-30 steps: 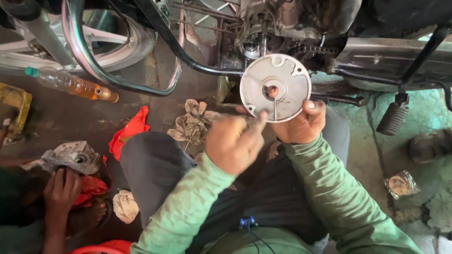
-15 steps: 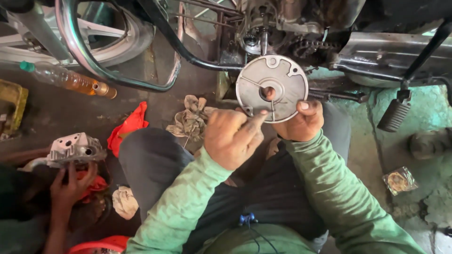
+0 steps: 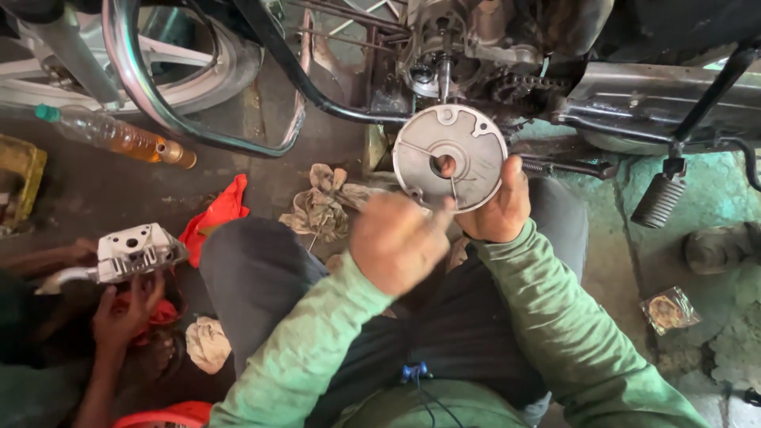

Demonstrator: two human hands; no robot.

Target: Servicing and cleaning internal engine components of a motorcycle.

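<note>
Round metal cover plate [image 3: 450, 157] sits upper centre of frame, flat face toward the camera, just below the exposed engine side [image 3: 444, 47] of a motorcycle. Silver-grey disc, centre hole, a few lobes at the rim.

Packages: small clear plastic packet [image 3: 670, 309] with a brownish ring inside, lower right on the green floor [image 3: 713, 198]. Clear plastic bottle [image 3: 111, 135] with amber liquid and a teal cap lies on its side, upper left. No readable labels.

Right hand [image 3: 498, 208] grips the plate at its lower right edge, thumb up along the rim, fingers behind it, one fingertip showing through the centre hole. Left hand [image 3: 400, 242] is loosely clenched, knuckles up, blurred, at the plate's lower left edge; index finger tip touches the plate's lower face. Cannot tell if it pinches anything. Both forearms in green sleeves, angled up from bottom centre.

Dirty grey rag [image 3: 321, 206] and red cloth [image 3: 218, 215] lie left of the plate. Another person's hand [image 3: 127, 305], lower left, is under a grey cast engine part [image 3: 136, 250]. Footpeg [image 3: 662, 198] at right.
</note>
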